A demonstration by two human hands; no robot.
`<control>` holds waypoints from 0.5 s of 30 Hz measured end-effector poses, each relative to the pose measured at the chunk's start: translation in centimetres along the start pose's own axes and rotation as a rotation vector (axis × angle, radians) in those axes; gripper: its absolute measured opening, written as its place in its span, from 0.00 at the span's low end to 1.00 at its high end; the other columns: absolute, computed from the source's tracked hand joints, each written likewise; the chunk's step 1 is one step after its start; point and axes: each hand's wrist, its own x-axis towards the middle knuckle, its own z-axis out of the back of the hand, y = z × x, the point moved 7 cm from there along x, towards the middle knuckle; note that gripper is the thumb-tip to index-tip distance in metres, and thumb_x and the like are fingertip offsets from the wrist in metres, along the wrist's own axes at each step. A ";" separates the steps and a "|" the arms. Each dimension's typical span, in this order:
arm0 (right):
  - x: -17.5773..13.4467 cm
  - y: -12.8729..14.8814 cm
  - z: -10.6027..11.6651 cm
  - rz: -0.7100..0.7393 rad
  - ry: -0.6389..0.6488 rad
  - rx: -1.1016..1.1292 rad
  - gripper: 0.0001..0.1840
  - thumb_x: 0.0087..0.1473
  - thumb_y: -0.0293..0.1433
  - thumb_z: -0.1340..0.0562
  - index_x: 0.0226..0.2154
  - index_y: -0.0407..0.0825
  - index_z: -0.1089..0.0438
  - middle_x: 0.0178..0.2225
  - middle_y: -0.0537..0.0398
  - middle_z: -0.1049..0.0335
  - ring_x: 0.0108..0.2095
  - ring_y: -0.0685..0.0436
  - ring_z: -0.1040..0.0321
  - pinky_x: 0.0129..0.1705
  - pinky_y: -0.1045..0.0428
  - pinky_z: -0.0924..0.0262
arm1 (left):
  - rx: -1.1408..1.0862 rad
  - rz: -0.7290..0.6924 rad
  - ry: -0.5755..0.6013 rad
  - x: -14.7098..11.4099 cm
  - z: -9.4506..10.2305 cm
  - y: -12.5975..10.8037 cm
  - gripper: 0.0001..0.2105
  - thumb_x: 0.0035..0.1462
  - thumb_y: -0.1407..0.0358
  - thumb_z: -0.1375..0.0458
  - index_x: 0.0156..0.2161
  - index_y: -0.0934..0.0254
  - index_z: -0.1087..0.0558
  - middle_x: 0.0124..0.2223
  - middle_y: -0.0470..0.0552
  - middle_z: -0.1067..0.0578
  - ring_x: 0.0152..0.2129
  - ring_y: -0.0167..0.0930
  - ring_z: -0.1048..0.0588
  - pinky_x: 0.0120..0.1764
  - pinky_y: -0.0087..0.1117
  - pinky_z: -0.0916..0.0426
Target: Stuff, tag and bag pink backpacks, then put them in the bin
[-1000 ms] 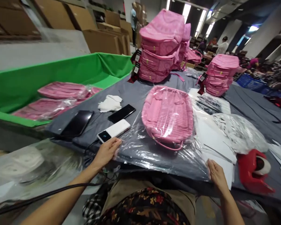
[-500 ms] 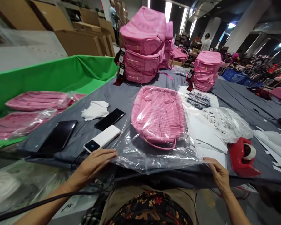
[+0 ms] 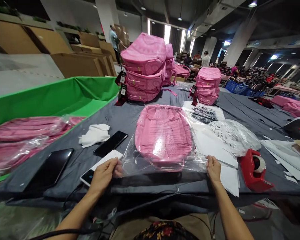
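A pink backpack (image 3: 163,133) lies flat inside a clear plastic bag (image 3: 137,166), straps side up, near the table's front edge. My left hand (image 3: 105,175) is closed on the bag's near left corner, fingers curled, beside a white power bank (image 3: 107,156). At the near right corner, my right hand (image 3: 213,168) pinches the plastic between thumb and fingers. The bag's near edge is stretched between both hands. White sheets of paper (image 3: 215,143) lie just beyond my right hand.
Two black phones (image 3: 111,143) (image 3: 50,170) and a crumpled white cloth (image 3: 94,135) lie left. A red tape dispenser (image 3: 255,170) and a bundle of clear bags (image 3: 235,136) are right. Stacked pink backpacks (image 3: 143,66) stand behind. Bagged backpacks (image 3: 22,128) lie in a green-lined bin (image 3: 55,90).
Both hands have closed on the bag's near corners and moved inward and slightly up. The near edge has lifted and folded back toward the backpack. The camera view has tilted up.
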 end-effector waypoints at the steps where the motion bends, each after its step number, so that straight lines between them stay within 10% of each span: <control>1: 0.0 -0.1 0.0 -0.007 0.011 -0.009 0.37 0.46 0.68 0.46 0.26 0.50 0.33 0.13 0.64 0.45 0.15 0.49 0.47 0.21 0.51 0.50 | 0.094 -0.083 -0.054 0.0 0.1 -1.0 0.21 0.57 0.46 0.50 0.35 0.62 0.26 0.28 0.51 0.22 0.23 0.38 0.24 0.33 0.39 0.27; 4: -0.4 -0.2 0.2 0.001 0.015 -0.012 0.36 0.47 0.67 0.47 0.28 0.50 0.33 0.14 0.65 0.45 0.15 0.49 0.47 0.21 0.51 0.50 | 0.349 -0.530 -0.219 -1.9 -1.5 -6.9 0.20 0.62 0.50 0.49 0.48 0.63 0.26 0.45 0.58 0.20 0.42 0.43 0.23 0.49 0.46 0.32; 7: -0.7 0.1 0.3 0.024 0.008 -0.010 0.36 0.49 0.67 0.47 0.29 0.50 0.34 0.13 0.65 0.45 0.16 0.48 0.46 0.22 0.51 0.49 | 0.452 -0.901 0.001 -4.3 -7.1 -12.0 0.20 0.63 0.50 0.44 0.52 0.61 0.28 0.54 0.59 0.24 0.55 0.44 0.30 0.60 0.49 0.43; 11: -0.6 0.0 0.4 0.016 -0.027 0.020 0.36 0.49 0.67 0.47 0.28 0.51 0.34 0.14 0.65 0.44 0.15 0.49 0.47 0.21 0.52 0.49 | 0.470 -0.880 0.332 -4.0 -12.5 -13.6 0.17 0.57 0.49 0.36 0.41 0.61 0.28 0.50 0.55 0.23 0.52 0.43 0.31 0.56 0.47 0.41; 15: -0.6 -0.2 0.4 0.020 -0.042 0.057 0.36 0.50 0.67 0.47 0.28 0.51 0.34 0.14 0.65 0.45 0.15 0.49 0.48 0.20 0.52 0.51 | 0.394 -0.773 0.433 -2.7 -13.0 -12.5 0.14 0.60 0.52 0.39 0.34 0.61 0.30 0.47 0.52 0.23 0.49 0.40 0.30 0.52 0.44 0.40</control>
